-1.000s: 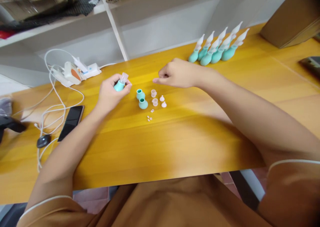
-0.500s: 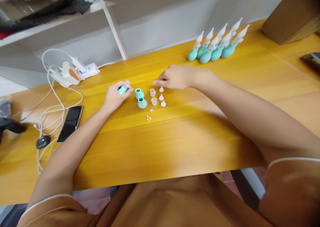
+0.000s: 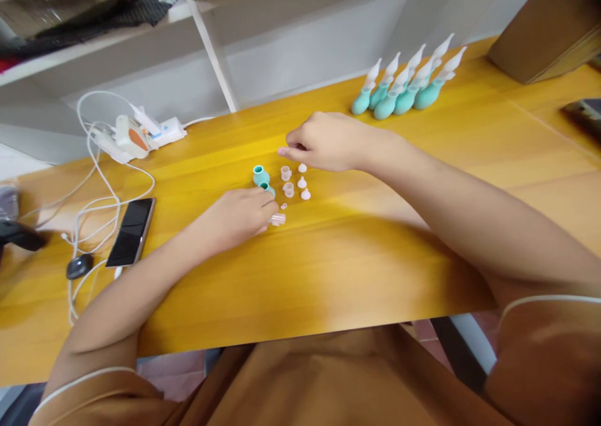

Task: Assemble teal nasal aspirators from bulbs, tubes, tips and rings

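Observation:
My left hand (image 3: 246, 216) is closed, palm down, low over the table. A clear plastic collar (image 3: 278, 219) sticks out beyond its fingertips; the teal bulb below the collar is hidden by the hand. Right behind it stand two open-necked teal bulbs (image 3: 260, 176), the nearer one partly covered. My right hand (image 3: 319, 141) hovers behind the small parts, thumb and finger pressed together; whatever they hold is too small to make out. Between the hands lie two clear cups (image 3: 288, 190), three white cone tips (image 3: 302, 182) and a tiny ring (image 3: 283, 206).
Several assembled teal bulbs with white nozzles (image 3: 408, 88) stand at the back right, near a cardboard box (image 3: 539, 32). On the left are a phone (image 3: 132, 232), white cables, a power strip (image 3: 169, 132) and a black mouse-like object (image 3: 79, 266). A shelf edge rises behind.
My left hand has moved right and toward me with the collared bulb, now over the small tiny parts. My right hand has shifted slightly left and away.

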A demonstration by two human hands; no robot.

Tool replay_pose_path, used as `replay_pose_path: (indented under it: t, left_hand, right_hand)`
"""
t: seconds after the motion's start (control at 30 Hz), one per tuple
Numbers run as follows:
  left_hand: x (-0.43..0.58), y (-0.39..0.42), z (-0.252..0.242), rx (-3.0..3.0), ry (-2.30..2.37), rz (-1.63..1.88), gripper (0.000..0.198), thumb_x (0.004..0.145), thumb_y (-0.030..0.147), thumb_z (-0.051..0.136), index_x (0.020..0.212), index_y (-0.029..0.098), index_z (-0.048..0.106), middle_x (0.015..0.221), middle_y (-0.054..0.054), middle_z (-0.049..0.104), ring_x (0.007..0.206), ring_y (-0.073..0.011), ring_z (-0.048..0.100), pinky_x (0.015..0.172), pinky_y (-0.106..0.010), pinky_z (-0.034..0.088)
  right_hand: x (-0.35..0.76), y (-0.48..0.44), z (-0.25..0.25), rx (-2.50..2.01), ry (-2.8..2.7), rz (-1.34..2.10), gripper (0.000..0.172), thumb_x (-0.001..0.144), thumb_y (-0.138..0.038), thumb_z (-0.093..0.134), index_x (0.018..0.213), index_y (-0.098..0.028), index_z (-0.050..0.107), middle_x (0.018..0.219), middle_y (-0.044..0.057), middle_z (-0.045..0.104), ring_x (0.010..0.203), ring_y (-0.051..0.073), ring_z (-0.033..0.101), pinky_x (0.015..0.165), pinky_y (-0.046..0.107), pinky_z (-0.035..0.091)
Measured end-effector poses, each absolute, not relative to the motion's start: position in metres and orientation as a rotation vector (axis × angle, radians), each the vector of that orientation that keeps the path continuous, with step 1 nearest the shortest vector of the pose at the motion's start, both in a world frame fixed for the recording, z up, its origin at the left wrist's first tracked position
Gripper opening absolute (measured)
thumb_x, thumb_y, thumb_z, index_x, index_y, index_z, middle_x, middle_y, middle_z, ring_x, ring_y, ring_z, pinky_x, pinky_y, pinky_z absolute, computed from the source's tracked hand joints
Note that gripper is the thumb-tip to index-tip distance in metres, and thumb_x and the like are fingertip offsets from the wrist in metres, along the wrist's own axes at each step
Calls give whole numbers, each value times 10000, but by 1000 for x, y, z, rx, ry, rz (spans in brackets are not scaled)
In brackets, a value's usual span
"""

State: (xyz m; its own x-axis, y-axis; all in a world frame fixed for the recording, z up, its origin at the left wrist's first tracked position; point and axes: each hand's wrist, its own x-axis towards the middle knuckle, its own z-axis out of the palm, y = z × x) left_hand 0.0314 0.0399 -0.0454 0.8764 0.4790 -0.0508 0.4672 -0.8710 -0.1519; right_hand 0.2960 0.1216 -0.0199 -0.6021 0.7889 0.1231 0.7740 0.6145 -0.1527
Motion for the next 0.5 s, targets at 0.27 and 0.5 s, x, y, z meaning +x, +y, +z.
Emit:
replay_pose_path:
  t: [0.27,0.5]
  left_hand:
    - [31,49,-31,-2984,-824,-647,208,1097,375,619,1208,199,612,1084,-98,707,993,-269,658,917,-436,575]
    - [32,49,-28,-2959,-1057,-1145,295,1118,472,645,1316,269,566,1160,-76,677,993,-239,705,999,-493,581]
  right_hand:
    - [284,100,-7,-754,-2598,696,768,1172,-735,319,816,-149,663,654,-15,526,674,114,471,710,282,316]
    - [270,82,-8,-740,-2361,608,641,1131,-683,522,740,-176,537,631,-20,465,670,112,475,698,272,330]
